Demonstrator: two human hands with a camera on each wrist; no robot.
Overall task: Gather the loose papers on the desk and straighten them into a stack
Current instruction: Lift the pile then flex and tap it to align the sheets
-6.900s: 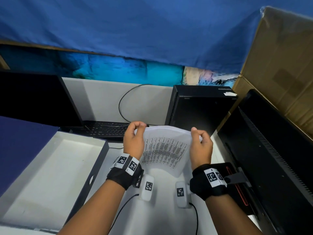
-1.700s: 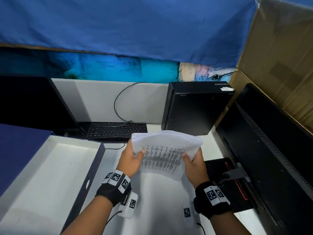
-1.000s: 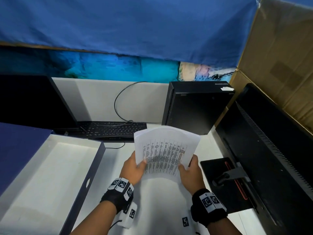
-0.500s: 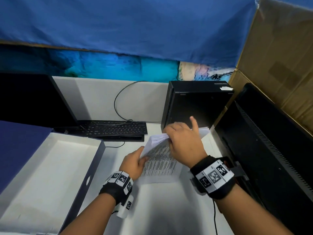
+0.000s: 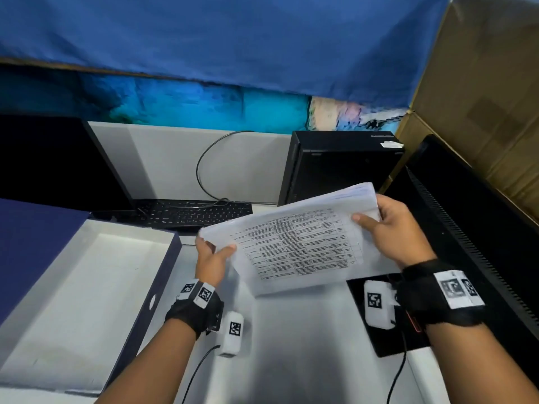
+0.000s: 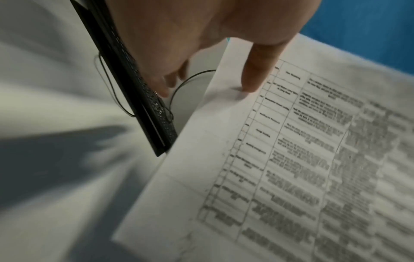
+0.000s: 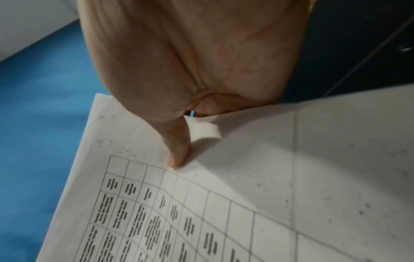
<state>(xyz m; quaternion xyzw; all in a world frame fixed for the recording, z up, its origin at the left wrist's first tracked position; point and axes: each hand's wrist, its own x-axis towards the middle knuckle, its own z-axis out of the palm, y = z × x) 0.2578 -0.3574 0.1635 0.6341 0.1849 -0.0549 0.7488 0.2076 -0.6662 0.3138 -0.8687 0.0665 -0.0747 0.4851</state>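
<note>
A stack of white papers (image 5: 294, 246) printed with a table is held in the air above the white desk (image 5: 291, 345), long side across. My left hand (image 5: 213, 252) pinches its left edge, thumb on top and fingers under it. My right hand (image 5: 376, 223) grips the right end, thumb pressed on the top sheet. In the left wrist view the thumb (image 6: 255, 74) lies on the papers (image 6: 291, 159). The right wrist view has the thumb (image 7: 177, 152) on the papers (image 7: 224, 203), where a small corner curls up.
An open white box with dark blue walls (image 5: 81, 293) lies at the left. A black keyboard (image 5: 189, 212) and a monitor (image 5: 58, 164) stand behind it. A black computer tower (image 5: 338, 167) is at the back, another monitor (image 5: 472, 228) at the right, its base (image 5: 388, 339) on the desk.
The papers were turned from upright to lying crosswise. My right hand went from the stack's top edge to its right end, and the left hand now holds the left edge.
</note>
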